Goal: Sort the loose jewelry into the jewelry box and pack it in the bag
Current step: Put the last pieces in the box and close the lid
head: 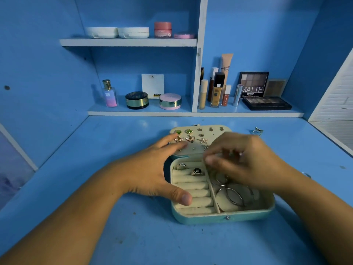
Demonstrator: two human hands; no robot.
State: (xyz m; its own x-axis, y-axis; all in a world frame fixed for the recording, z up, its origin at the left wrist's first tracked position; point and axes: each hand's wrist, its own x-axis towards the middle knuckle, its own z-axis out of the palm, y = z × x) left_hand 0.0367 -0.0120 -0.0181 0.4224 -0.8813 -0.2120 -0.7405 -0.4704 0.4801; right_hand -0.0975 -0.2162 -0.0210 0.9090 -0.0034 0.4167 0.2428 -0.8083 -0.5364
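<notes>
A teal jewelry box (225, 217) lies open on the blue desk. Its cream lid panel (215, 131) holds several pinned earrings, among them a green pair (183, 132) and a starfish (202, 140). Two rings (197, 171) sit in the ring rolls on the left. Silver hoops (234, 196) lie in the right compartment. My left hand (152, 169) rests on the box's left side, fingers straight on the lid and thumb on the ring rolls. My right hand (242, 161) hovers blurred over the right compartment, fingers curled and pinching a small glinting piece of jewelry (231, 152).
A loose ring (257, 131) lies on the desk right of the lid, and another small silver piece (306, 175) sits by my right forearm. Shelves behind hold a perfume bottle (109, 93), compacts, foundation bottles and eyeshadow palettes (266, 103). No bag is visible.
</notes>
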